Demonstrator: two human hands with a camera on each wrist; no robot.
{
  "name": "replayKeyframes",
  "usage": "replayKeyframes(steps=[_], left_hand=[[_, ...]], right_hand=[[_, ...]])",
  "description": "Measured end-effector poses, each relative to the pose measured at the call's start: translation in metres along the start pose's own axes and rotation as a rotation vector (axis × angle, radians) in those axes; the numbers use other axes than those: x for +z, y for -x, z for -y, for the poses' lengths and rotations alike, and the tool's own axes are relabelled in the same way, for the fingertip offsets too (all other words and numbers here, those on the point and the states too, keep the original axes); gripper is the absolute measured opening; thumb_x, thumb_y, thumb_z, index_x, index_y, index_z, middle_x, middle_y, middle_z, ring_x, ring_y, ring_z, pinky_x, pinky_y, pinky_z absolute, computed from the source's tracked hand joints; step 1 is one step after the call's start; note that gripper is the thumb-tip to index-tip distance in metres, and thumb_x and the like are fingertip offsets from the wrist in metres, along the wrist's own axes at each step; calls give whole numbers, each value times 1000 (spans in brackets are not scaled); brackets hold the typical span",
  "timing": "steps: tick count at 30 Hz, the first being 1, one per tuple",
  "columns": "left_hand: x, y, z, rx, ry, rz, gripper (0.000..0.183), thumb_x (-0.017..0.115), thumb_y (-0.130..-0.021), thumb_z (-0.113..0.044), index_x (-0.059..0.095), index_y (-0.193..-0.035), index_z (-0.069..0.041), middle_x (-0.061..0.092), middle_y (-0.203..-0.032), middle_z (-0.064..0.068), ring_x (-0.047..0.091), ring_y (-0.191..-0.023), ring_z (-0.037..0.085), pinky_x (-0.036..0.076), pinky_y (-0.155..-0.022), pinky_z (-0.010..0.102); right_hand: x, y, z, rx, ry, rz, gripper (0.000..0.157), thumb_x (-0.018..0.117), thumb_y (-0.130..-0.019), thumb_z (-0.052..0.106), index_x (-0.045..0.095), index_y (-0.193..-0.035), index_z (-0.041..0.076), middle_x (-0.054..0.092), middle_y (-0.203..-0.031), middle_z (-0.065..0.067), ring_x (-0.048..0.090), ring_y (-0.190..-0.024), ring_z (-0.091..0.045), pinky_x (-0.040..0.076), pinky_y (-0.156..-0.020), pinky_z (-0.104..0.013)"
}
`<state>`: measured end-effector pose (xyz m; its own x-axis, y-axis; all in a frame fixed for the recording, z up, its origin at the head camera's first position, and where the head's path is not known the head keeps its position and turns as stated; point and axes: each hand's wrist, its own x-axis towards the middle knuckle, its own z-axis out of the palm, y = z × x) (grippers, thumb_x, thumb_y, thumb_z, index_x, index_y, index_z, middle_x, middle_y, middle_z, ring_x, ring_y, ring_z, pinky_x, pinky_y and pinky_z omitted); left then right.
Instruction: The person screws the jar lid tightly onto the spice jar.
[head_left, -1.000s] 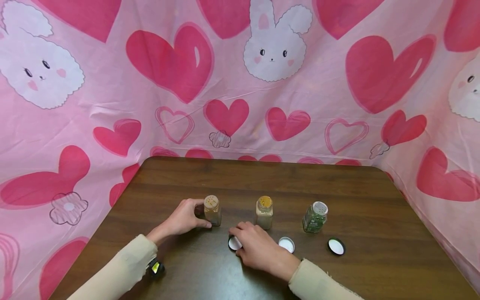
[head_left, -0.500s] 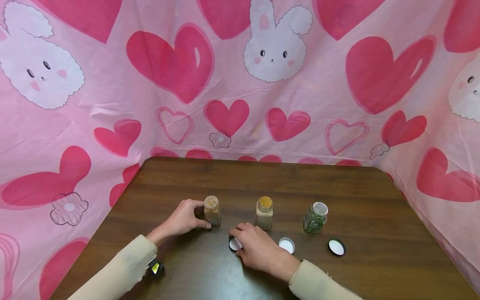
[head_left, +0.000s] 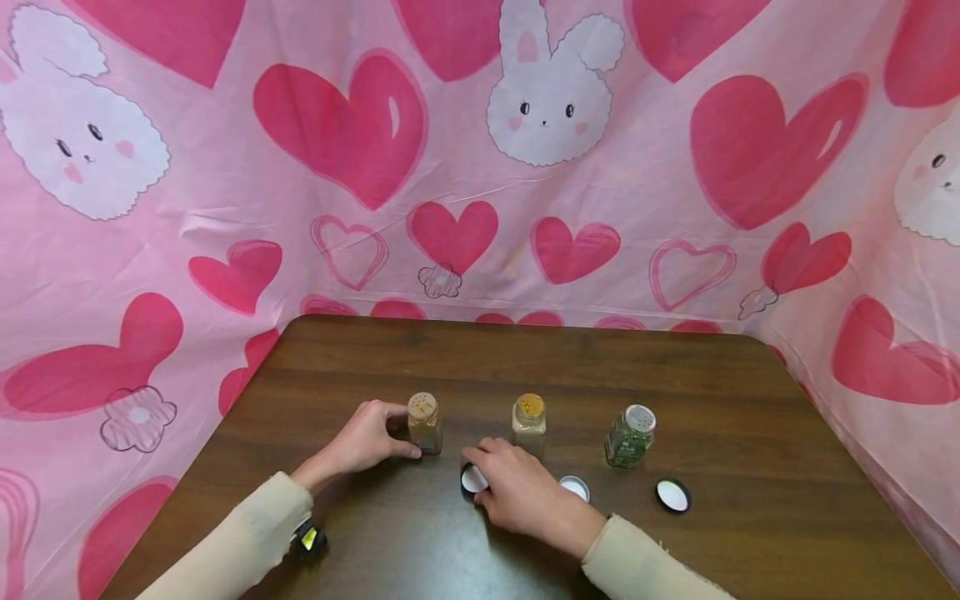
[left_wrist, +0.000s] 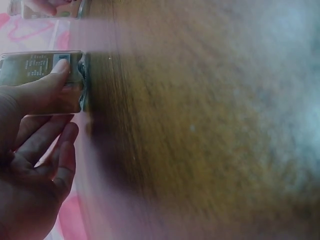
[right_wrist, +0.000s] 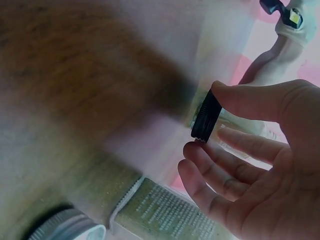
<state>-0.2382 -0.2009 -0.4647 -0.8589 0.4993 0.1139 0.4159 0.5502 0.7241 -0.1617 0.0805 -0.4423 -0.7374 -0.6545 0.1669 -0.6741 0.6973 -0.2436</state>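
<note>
Pink heart-print cloth (head_left: 536, 192) hangs behind the brown table (head_left: 360, 354) I'm watching from afar. At the centre of the work is the held lid (right_wrist: 206, 117), black outside and white within, clamped between the thumb and fingertips of the right hand (head_left: 521, 492). It sits nearer the person than the left bottle (head_left: 427, 432) and the middle bottle (head_left: 529, 423), between the two from my view. Over the last half second it has shifted slightly away from the person, hand included, while all three bottles have kept their places; I judge the lid is now being moved rather than merely held, though I can't tell whether its edge clears the wood. The left hand (head_left: 367, 437) grips the left bottle low down, thumb on its front and fingers behind; that holed top is bare, so I'd call the bottle steadied but uncovered. Farther right stands the green bottle (head_left: 628, 437), also uncapped. Before these lie the silver-rimmed lid (head_left: 576, 486), partly hidden by the right hand, and the far-right black lid (head_left: 672, 496), both white side up.
</note>
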Motion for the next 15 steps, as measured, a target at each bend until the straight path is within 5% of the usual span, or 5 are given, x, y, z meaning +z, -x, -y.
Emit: replayKeyframes(steps=[15], left_hand=[[0,0,-1,7,3,-8,42,97,-77,-16,80,-116,-9,79,-106,-1,73,-98,14,59,-87,40]], right_hand=[[-8,-5,-1,39,-45,-10,51,85,-85,9,68,-132,1,67,-118,-8,65,-105,-24,57,-86,-37]])
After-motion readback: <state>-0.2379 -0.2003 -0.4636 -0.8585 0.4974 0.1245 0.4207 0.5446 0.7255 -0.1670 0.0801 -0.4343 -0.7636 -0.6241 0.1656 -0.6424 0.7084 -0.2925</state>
